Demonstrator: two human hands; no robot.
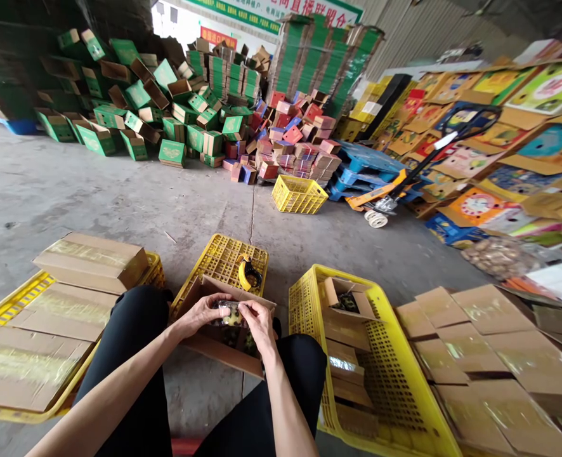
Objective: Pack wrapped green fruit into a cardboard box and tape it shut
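Note:
Both of my hands meet over an open brown cardboard box (214, 349) that rests between my knees on an upturned yellow crate (224, 257). My left hand (203, 311) and my right hand (257, 317) are both closed on a small clear plastic pack (231, 314) with dark and yellow contents, held just above the box's opening. A yellow tape dispenser (248, 273) lies on the crate right behind the box.
A yellow crate (385, 355) at my right holds small brown boxes, one open. Sealed brown boxes are stacked at my left (91, 260) and right (490, 355). Across the concrete floor lie piles of green and red cartons, another yellow crate (299, 194) and a pallet jack (405, 184).

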